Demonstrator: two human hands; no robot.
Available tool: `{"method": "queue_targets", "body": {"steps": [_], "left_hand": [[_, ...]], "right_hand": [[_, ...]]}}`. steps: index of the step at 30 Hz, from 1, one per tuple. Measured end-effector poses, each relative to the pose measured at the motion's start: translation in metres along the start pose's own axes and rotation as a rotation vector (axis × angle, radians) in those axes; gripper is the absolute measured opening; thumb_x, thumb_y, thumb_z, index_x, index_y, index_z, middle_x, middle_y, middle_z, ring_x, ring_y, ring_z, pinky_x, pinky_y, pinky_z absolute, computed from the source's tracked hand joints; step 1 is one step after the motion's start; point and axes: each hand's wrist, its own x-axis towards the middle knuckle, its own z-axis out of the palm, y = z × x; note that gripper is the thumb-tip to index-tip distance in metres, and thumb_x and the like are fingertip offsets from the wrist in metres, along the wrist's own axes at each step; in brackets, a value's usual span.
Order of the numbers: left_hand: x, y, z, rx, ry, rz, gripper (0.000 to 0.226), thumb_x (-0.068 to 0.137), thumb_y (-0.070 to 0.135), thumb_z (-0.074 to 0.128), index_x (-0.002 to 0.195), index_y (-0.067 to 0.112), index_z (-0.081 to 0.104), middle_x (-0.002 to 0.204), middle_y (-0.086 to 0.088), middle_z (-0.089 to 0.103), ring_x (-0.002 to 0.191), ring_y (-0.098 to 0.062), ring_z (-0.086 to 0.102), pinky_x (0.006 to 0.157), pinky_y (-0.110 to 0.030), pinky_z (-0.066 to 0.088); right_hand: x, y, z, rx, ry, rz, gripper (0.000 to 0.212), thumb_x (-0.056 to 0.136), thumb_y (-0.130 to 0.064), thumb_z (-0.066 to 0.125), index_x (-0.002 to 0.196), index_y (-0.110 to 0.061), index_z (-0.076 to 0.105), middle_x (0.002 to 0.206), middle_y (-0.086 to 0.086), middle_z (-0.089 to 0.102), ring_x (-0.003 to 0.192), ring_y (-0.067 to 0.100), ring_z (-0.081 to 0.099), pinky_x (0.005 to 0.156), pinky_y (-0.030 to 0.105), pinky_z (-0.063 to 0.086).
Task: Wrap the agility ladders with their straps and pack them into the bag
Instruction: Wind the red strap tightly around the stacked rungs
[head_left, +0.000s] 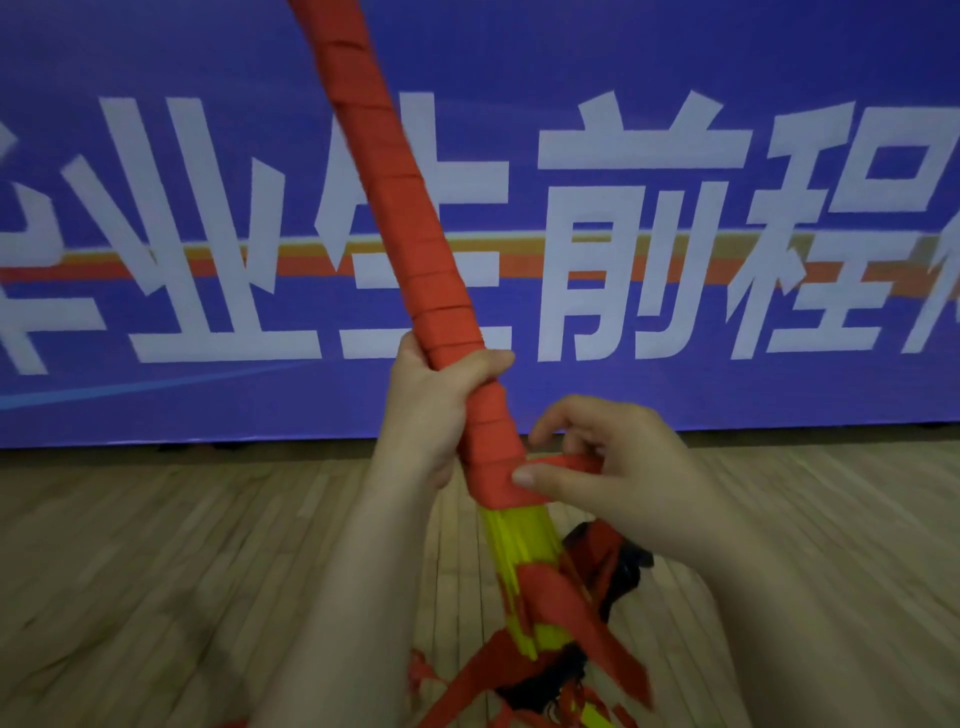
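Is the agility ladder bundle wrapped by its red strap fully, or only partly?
Partly. The red strap covers it from the view's top down to the right hand, which pinches the strap; below, yellow rungs are bare.

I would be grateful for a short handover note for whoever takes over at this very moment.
Left hand: grips the bundle, which is held tilted above the floor.
Right hand: pinches the strap beside the lowest wrap.
Done: strap wound around most of the bundle's visible length.
Left: yellow rungs below the wrap are bare, and more strap hangs loose there. Finish winding and secure it. No bag is in view, so packing is not done.
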Motion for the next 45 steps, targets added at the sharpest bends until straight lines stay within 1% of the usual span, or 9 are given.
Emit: {"method": "queue_targets", "body": {"steps": [7, 13, 16, 19, 22, 26, 30, 39, 45], "left_hand": [[-0.013, 0.019, -0.005, -0.185, -0.333, 0.017, 0.049, 0.048, 0.008, 0.073, 0.093, 0.006, 0.055, 0.067, -0.001, 0.061, 0.050, -0.015, 0.057, 0.049, -0.030, 0.052], [-0.025, 0.013, 0.000, -0.684, -0.924, -0.034, 0.053, 0.066, 0.017, 0.074, 0.115, 0.011, 0.055, 0.089, -0.004, 0.061, 0.071, -0.018, 0.061, 0.070, -0.033, 0.055], [-0.024, 0.020, -0.002, -0.255, -0.595, 0.080, 0.062, 0.064, 0.029, 0.072, 0.122, 0.013, 0.055, 0.103, -0.008, 0.069, 0.091, -0.025, 0.068, 0.077, -0.042, 0.056], [-0.035, 0.019, 0.005, 0.098, -0.125, 0.162, 0.073, 0.050, 0.040, 0.082, 0.115, 0.022, 0.055, 0.088, 0.008, 0.071, 0.079, -0.004, 0.068, 0.063, -0.023, 0.054], [-0.042, 0.012, 0.012, 0.309, 0.022, 0.282, 0.045, 0.057, 0.029, 0.086, 0.090, 0.029, 0.055, 0.074, 0.011, 0.063, 0.062, 0.001, 0.061, 0.055, -0.017, 0.050], [-0.031, 0.023, -0.001, 0.045, -0.078, 0.106, 0.030, 0.056, 0.019, 0.072, 0.084, 0.016, 0.061, 0.060, 0.004, 0.060, 0.051, -0.011, 0.056, 0.047, -0.025, 0.048], [-0.032, 0.032, -0.010, -0.273, -0.268, -0.054, 0.032, 0.058, 0.018, 0.065, 0.089, 0.009, 0.061, 0.062, -0.003, 0.056, 0.046, -0.014, 0.053, 0.044, -0.023, 0.045], [-0.019, 0.035, -0.023, -0.192, 0.027, 0.135, 0.023, 0.060, 0.020, 0.066, 0.081, 0.013, 0.059, 0.063, -0.002, 0.055, 0.049, -0.015, 0.054, 0.046, -0.025, 0.046], [-0.025, 0.035, -0.030, -0.356, -0.134, 0.001, 0.022, 0.065, 0.021, 0.057, 0.083, 0.009, 0.058, 0.061, -0.003, 0.057, 0.046, -0.014, 0.053, 0.045, -0.022, 0.046]], "right_hand": [[0.005, 0.023, 0.013, 0.497, -0.183, -0.044, 0.041, 0.058, -0.057, 0.081, 0.080, -0.025, 0.066, 0.053, -0.005, 0.042, 0.050, 0.009, 0.037, 0.051, 0.023, 0.032], [0.000, 0.021, 0.031, 0.787, -0.477, -0.098, 0.048, 0.058, -0.057, 0.081, 0.085, -0.017, 0.076, 0.077, -0.008, 0.072, 0.072, 0.007, 0.065, 0.067, 0.021, 0.051], [-0.005, 0.012, 0.027, 0.633, -0.272, -0.079, 0.026, 0.061, -0.044, 0.081, 0.077, -0.023, 0.074, 0.069, -0.007, 0.072, 0.063, 0.004, 0.066, 0.059, 0.020, 0.050], [-0.008, 0.000, 0.028, -0.159, 0.107, -0.081, 0.044, 0.062, -0.064, 0.062, 0.057, -0.021, 0.055, 0.049, -0.004, 0.057, 0.047, 0.007, 0.054, 0.044, 0.023, 0.041], [-0.011, -0.002, 0.027, -0.310, 0.031, -0.142, 0.055, 0.060, -0.077, 0.050, 0.059, -0.022, 0.053, 0.053, -0.004, 0.056, 0.052, 0.009, 0.055, 0.047, 0.031, 0.044], [-0.017, 0.012, 0.013, 0.087, -0.123, -0.148, 0.045, 0.063, -0.064, 0.069, 0.068, -0.019, 0.065, 0.060, 0.003, 0.062, 0.053, 0.018, 0.058, 0.052, 0.036, 0.048], [-0.018, 0.021, 0.007, 0.472, -0.136, -0.162, 0.026, 0.063, -0.058, 0.074, 0.058, -0.034, 0.066, 0.049, -0.012, 0.052, 0.046, 0.001, 0.044, 0.050, 0.014, 0.036], [-0.025, 0.025, 0.002, 0.365, -0.116, -0.202, 0.031, 0.068, -0.058, 0.070, 0.063, -0.028, 0.062, 0.051, -0.003, 0.053, 0.041, 0.003, 0.049, 0.044, 0.011, 0.037], [-0.015, 0.017, 0.006, 0.377, -0.082, -0.203, 0.013, 0.069, -0.044, 0.067, 0.060, -0.037, 0.063, 0.049, -0.012, 0.050, 0.044, 0.002, 0.042, 0.046, 0.011, 0.033]]}}
